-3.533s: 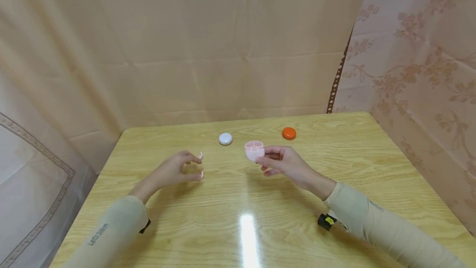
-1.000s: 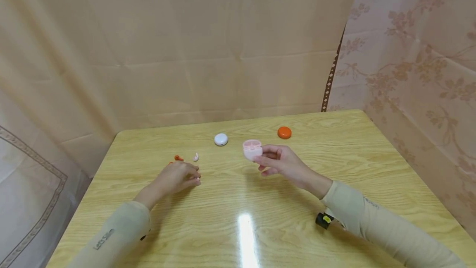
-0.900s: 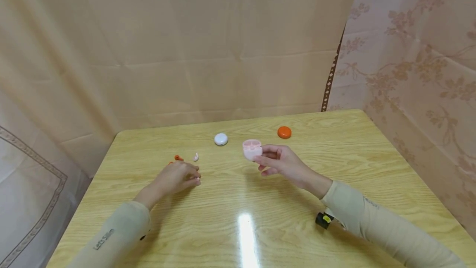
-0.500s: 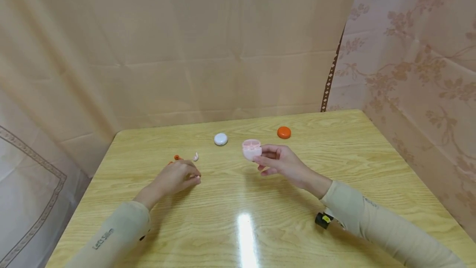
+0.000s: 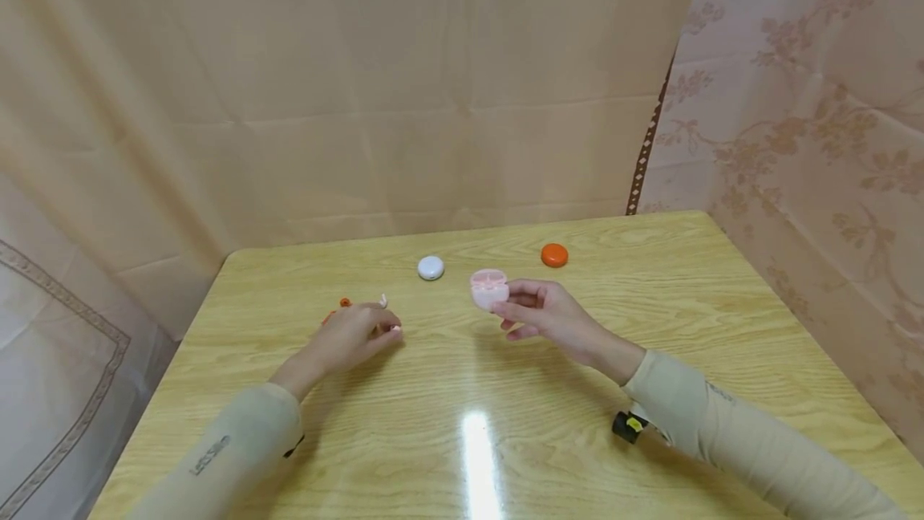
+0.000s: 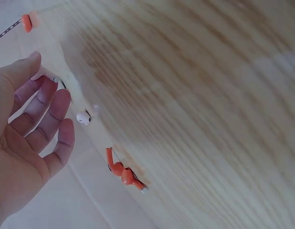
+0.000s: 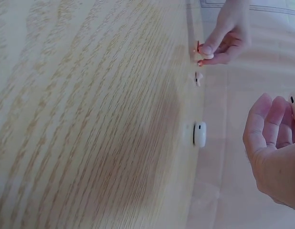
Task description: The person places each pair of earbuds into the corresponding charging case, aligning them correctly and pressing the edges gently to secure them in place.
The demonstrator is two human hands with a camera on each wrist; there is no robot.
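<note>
Between the thumb and fingers of my left hand [image 5: 350,337] is a pale pink earbud [image 5: 396,329], mostly covered by the fingertips; its stem end [image 6: 55,79] shows in the left wrist view. My right hand [image 5: 552,319] grips a pink earbud case [image 5: 489,291] by its side, held above the table with the lid raised. Its slots are too small to make out. A second pale pink earbud [image 6: 84,118] lies on the table just beyond the left hand. Two orange earbuds [image 6: 120,171] lie close together near that hand, partly hidden behind it in the head view.
A closed white round case [image 5: 431,267] sits toward the back of the wooden table [image 5: 563,440]. Farther right is a closed orange case [image 5: 554,255]. Cloth curtains hang behind the table's back edge and along both sides.
The left hand lowers to the table, pinches the pink earbud and has now shifted slightly right and away with it. The right hand and the pink case stay nearly still.
</note>
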